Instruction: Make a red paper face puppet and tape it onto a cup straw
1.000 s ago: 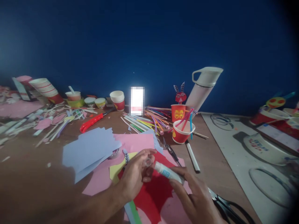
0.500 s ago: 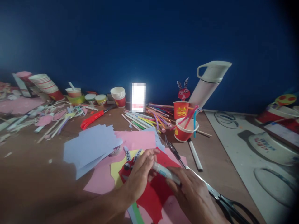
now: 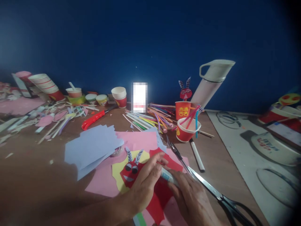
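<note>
My right hand [image 3: 190,191] is closed round a white glue stick [image 3: 167,175] with a blue label. The tube's far end meets my left hand [image 3: 149,182], whose fingers are curled and whose thumb is bent. What lies inside that left grip is hidden. To the left of my left hand lies a red paper face [image 3: 129,171] with black-and-white eyes, a grey mouth and two patterned antennae. A yellow sheet [image 3: 116,168] is under the face. Red paper [image 3: 162,191] spreads beneath both hands, over pink paper [image 3: 98,185].
Scissors [image 3: 219,197], a craft knife [image 3: 175,150] and a marker [image 3: 197,155] lie to the right. Blue paper [image 3: 91,147] sits to the left, behind it a red-handled cutter [image 3: 92,121]. Drinking straws [image 3: 138,121], paper cups [image 3: 119,97] and a leaning flask [image 3: 211,84] stand farther back.
My left hand has shifted slightly right, uncovering the red face's eyes and mouth. The glue stick's front end is now more covered by my left hand.
</note>
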Motion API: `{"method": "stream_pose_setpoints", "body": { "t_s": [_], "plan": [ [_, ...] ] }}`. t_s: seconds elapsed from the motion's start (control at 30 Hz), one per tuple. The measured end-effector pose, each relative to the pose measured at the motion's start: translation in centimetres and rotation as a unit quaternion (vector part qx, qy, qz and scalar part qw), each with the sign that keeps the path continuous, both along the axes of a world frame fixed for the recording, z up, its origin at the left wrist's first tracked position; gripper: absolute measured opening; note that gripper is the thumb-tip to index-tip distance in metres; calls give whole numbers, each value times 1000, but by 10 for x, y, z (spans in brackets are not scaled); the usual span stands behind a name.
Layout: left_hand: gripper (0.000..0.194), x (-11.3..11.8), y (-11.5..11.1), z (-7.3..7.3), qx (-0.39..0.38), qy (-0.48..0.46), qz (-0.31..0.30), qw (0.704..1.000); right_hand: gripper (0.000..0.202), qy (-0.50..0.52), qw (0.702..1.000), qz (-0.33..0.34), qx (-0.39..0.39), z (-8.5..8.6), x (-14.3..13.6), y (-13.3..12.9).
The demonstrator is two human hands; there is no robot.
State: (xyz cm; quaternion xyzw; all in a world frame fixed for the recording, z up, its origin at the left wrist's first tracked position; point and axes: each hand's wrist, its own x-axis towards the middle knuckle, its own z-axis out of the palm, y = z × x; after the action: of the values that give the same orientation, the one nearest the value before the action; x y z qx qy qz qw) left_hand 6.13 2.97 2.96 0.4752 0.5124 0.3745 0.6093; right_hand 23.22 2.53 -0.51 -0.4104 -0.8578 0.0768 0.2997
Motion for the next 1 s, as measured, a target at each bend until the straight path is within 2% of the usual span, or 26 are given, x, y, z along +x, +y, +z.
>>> {"method": "stream_pose_setpoints", "body": {
  "t_s": [0.2,0.3,0.37,0.43,0.5,0.57,0.67,0.8,0.9,1.0],
  "plan": [
    [44,6,-15,10,4,-39,-48,998,22,3,999,29,-13,-5,-6,0],
    [43,3,-16,21,29,-47,-56,997,22,34,996,58,-60,5,-2,4],
    [39,-9,-6,29,76,-12,-35,996,18,66,994,52,-77,15,7,9],
    [36,-28,7,38,147,15,6,989,15,100,992,8,-74,23,22,16],
    [32,-48,18,46,152,65,0,986,12,130,986,-65,-75,26,40,25],
    [26,-65,23,50,177,153,-6,972,18,148,972,-147,-105,24,59,36],
    [21,-82,19,44,193,283,-47,938,29,116,955,-242,-122,19,84,52],
    [18,-93,10,22,207,366,-70,904,36,-5,922,-347,-173,17,101,67],
    [17,-98,5,7,221,400,-61,887,37,-99,903,-367,-200,13,104,74],
    [16,-103,0,0,234,422,-57,874,39,-133,904,-348,-211,2,107,79]
  ]
}}
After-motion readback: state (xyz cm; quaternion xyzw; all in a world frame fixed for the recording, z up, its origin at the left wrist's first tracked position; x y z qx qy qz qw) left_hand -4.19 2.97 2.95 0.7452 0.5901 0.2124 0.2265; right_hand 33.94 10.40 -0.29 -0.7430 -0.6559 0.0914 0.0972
